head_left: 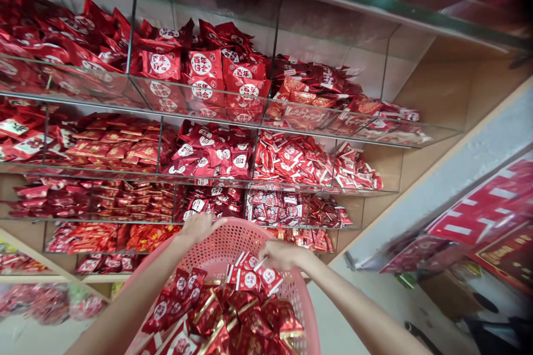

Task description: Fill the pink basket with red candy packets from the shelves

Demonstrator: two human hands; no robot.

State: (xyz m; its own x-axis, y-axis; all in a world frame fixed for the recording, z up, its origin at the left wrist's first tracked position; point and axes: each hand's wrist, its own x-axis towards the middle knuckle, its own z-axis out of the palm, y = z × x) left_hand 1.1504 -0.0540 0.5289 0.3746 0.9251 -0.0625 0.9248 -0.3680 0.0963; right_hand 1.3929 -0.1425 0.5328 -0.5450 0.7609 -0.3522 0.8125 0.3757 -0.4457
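Observation:
A pink perforated plastic basket is in front of me, holding many red candy packets. My left hand is closed on its far rim, with the thumb along the edge. Inside the right part of the basket, my right hand is closed with its fingertips on a small red-and-white packet. Similar red-and-white packets lie beside it, over shiny red packets with gold edges. Darker red packets with round white labels fill the left side.
Glass-fronted shelves rise in tiers before me, their dividers separating piles of red packets. A wooden side panel borders them. At right are red decorations and a cardboard box on the floor. Bagged goods sit low at left.

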